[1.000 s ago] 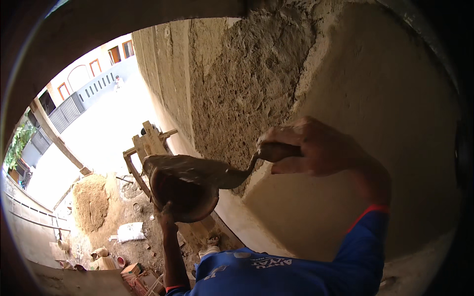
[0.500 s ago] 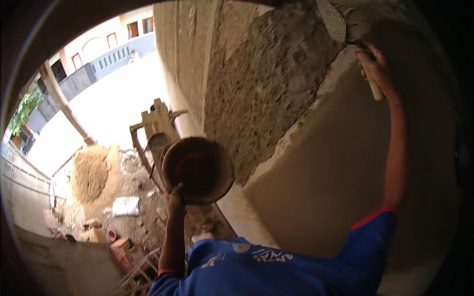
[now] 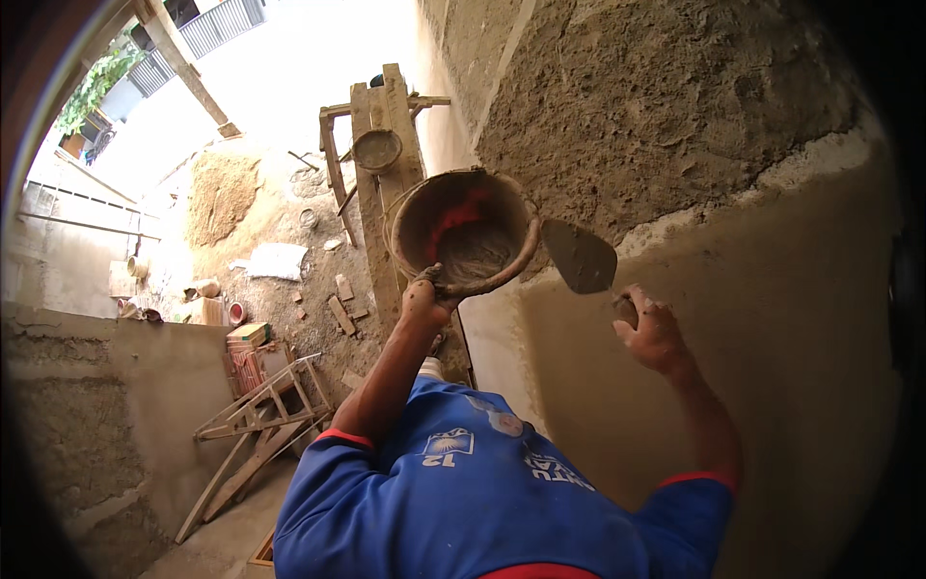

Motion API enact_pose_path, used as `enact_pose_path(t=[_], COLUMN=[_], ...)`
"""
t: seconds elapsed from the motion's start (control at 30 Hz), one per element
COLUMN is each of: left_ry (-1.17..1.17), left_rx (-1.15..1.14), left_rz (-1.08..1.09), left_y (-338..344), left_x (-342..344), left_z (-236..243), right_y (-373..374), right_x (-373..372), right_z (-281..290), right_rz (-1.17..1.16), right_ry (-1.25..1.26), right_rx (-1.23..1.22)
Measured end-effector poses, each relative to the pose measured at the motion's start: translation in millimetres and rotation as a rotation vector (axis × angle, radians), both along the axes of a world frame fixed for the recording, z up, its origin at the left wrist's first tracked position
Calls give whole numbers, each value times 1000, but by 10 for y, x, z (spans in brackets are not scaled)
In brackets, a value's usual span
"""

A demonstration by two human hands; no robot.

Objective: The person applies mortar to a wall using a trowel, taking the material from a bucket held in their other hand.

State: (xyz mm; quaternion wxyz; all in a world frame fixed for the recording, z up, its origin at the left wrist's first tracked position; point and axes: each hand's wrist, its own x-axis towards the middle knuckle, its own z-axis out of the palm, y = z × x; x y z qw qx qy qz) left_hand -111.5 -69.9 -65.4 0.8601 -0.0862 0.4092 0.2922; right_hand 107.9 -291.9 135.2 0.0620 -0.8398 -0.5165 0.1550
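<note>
My left hand (image 3: 424, 299) is closed on the near rim of a mortar-caked bucket (image 3: 410, 227) and holds it tilted, its mouth toward me. Wet grey mortar (image 3: 475, 253) lies inside, below a reddish patch of inner wall. My right hand (image 3: 656, 333) is wrapped round the handle of a trowel (image 3: 581, 259), which is mostly hidden by the fingers. The trowel's broad dark blade is just right of the bucket's rim. Beyond it stands a wall with rough fresh mortar (image 3: 656, 125) above and a smooth plastered face (image 3: 772, 318) below.
A wooden plank scaffold (image 3: 391, 106) stands past the bucket, with a round pan (image 3: 376, 150) on it. Lower down at the left are a sand heap (image 3: 222, 193), a white sack (image 3: 277, 261), a wooden frame (image 3: 265, 405) and loose bricks. A low wall (image 3: 154, 376) runs along the left.
My right hand has brought the trowel down from high on the wall to beside the bucket. The bucket now sits higher and further right in view, its mortar showing.
</note>
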Motion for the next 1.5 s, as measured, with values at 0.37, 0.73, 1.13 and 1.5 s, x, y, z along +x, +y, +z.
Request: enact_pose_path(t=[0.37,0.73,1.13,1.5], left_ry=[87,514,518,694], left_rx=[-86,659,429,13], left_rz=[118,144,93,214], left_y=[225,437,1356,1324], left_x=[510,866,-529,-1229], left_z=[-815,-1127,-1758,-1948], right_y=[412,1064,1404,1150], right_x=[-523,-573,-13,1355], right_z=[-1047,-1344,636,998], right_rz=[-245,-366,216,-466], right_ry=[103,858,386,183], right_rx=[-64,-117,-26,391])
